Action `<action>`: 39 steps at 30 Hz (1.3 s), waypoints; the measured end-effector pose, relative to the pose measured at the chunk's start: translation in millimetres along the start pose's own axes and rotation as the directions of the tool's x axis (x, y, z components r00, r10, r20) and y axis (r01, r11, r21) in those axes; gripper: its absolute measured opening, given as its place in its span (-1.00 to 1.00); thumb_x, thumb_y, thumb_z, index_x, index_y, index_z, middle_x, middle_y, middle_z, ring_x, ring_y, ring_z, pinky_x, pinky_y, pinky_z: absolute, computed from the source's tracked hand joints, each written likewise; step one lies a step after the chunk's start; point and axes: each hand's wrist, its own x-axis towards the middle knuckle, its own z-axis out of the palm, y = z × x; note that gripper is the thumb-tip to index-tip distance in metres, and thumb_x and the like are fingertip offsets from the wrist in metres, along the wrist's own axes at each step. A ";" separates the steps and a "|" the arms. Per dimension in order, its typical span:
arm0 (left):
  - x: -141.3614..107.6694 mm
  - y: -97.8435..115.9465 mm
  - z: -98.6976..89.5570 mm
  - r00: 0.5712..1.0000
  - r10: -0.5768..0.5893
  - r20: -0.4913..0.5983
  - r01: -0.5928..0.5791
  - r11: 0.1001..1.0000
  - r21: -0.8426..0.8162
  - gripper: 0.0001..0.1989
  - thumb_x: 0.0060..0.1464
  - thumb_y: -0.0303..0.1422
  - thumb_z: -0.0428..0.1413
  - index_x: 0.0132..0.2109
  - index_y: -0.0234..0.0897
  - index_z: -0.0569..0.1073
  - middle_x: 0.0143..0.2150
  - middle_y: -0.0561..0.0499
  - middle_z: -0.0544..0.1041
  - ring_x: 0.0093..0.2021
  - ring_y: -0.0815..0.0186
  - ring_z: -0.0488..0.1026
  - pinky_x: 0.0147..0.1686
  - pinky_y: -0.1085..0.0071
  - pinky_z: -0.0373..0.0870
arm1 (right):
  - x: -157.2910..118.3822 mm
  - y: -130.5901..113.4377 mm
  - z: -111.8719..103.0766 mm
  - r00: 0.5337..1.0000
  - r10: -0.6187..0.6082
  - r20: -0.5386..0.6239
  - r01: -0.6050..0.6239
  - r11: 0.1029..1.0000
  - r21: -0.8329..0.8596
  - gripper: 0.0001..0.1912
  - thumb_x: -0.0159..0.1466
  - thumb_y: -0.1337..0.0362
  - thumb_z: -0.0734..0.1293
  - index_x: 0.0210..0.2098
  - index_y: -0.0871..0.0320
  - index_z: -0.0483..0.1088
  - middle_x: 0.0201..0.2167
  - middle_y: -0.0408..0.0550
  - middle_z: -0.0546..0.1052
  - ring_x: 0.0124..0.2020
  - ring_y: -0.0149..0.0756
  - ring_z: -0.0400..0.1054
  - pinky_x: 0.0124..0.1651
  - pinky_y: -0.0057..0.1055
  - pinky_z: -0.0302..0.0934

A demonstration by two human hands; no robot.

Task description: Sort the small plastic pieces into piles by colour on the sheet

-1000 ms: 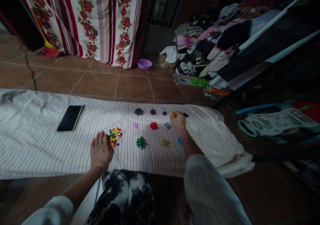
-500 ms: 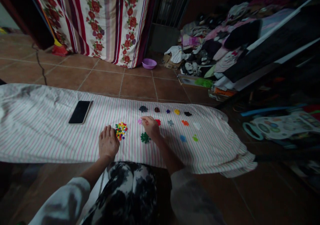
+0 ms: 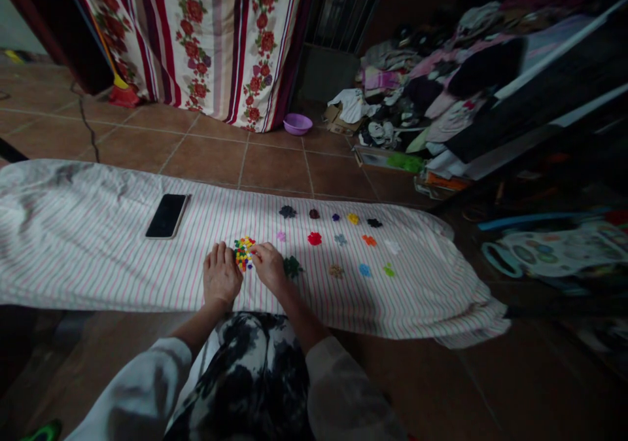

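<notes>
A mixed pile of tiny coloured pieces (image 3: 243,250), red, yellow, green and white among them, lies on the striped cloth (image 3: 235,215). My left hand (image 3: 222,276) rests flat at the pile's left edge, fingers stretched out. At its right edge my right hand (image 3: 269,265) has thumb and fingers pinched together; anything between the fingertips is too small to make out. Just right of that hand sits a dark green heap (image 3: 293,267), partly behind the wrist. Farther off are a small pink heap (image 3: 281,236) and a red heap (image 3: 314,238).
More single-colour heaps stand in rows to the right, including a yellow heap (image 3: 352,218), an orange heap (image 3: 369,240) and a blue heap (image 3: 364,269). A phone (image 3: 167,216) lies at left. Beyond, a purple basin (image 3: 297,123) stands on the tiled floor near piled clothes (image 3: 432,81).
My right hand has moved left and nearer, from beside the pink heap to the mixed pile, uncovering the red and tan heaps. My left hand stays beside the pile. The view has shifted slightly.
</notes>
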 end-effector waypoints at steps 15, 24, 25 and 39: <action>-1.5 -1.4 3.0 1.000 0.003 -0.018 -0.003 1.000 -0.025 -0.62 0.15 -0.39 -0.10 0.05 -0.45 0.40 0.23 -0.34 0.37 0.31 -0.08 0.20 0.16 0.02 0.20 | -16.2 0.4 12.1 0.979 -0.028 -0.202 0.054 0.990 0.128 -0.70 0.30 0.40 0.20 -0.09 0.08 0.50 -0.20 -0.01 0.50 -0.14 -0.28 0.41 -0.02 -0.36 0.32; -0.7 -1.0 4.4 1.000 0.003 -0.021 -0.003 1.000 0.001 -0.61 0.16 -0.40 -0.12 0.06 -0.46 0.40 0.23 -0.32 0.38 0.29 -0.07 0.22 0.18 0.04 0.20 | -15.9 5.4 14.1 0.951 0.015 -0.309 0.046 0.981 0.187 -0.77 0.32 0.37 0.17 -0.20 0.14 0.47 -0.25 0.02 0.51 -0.14 -0.22 0.38 -0.01 -0.26 0.30; -0.7 -1.1 4.4 1.000 0.001 -0.017 -0.001 1.000 -0.001 -0.61 0.16 -0.40 -0.11 0.06 -0.46 0.40 0.23 -0.32 0.37 0.29 -0.07 0.22 0.18 0.04 0.19 | -15.6 4.7 13.7 0.951 0.027 -0.308 0.032 0.982 0.184 -0.77 0.31 0.37 0.17 -0.21 0.13 0.46 -0.26 0.02 0.51 -0.15 -0.21 0.38 -0.02 -0.26 0.30; -0.9 -1.5 2.6 1.000 0.011 -0.027 -0.011 1.000 -0.012 -0.63 0.16 -0.40 -0.12 0.04 -0.43 0.40 0.22 -0.32 0.38 0.29 -0.07 0.22 0.16 0.04 0.21 | -16.0 -0.1 11.3 0.958 0.006 -0.286 0.048 0.982 0.181 -0.75 0.19 0.46 0.19 -0.24 0.13 0.45 -0.28 -0.01 0.51 -0.22 -0.27 0.41 -0.11 -0.35 0.36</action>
